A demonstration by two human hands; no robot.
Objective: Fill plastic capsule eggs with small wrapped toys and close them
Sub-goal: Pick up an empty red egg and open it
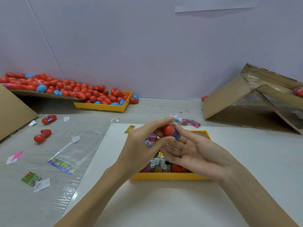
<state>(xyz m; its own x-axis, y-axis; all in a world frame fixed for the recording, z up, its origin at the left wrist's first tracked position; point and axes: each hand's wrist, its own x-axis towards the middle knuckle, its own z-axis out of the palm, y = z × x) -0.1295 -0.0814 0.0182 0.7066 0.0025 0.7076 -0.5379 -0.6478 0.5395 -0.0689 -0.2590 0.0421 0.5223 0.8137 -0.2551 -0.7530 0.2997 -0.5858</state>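
My left hand (144, 145) holds a red capsule egg half (168, 129) between its fingers and thumb, above the near yellow tray (168, 176). A small wrapped toy (176, 134) sticks out of the half's right side. My right hand (191, 151) lies palm up with nearly straight fingers, its fingertips touching the toy and the egg. The tray under both hands holds several wrapped toys (159, 163) and a red egg piece (179, 167). Two open red eggs (48, 119) (42, 135) lie on the table to the left.
A far yellow tray (105, 108) and a cardboard flap (42, 94) at the back left carry a heap of red and blue eggs. A tipped cardboard box (252, 104) stands at the right. Clear plastic bags (72, 149) and paper scraps litter the left side.
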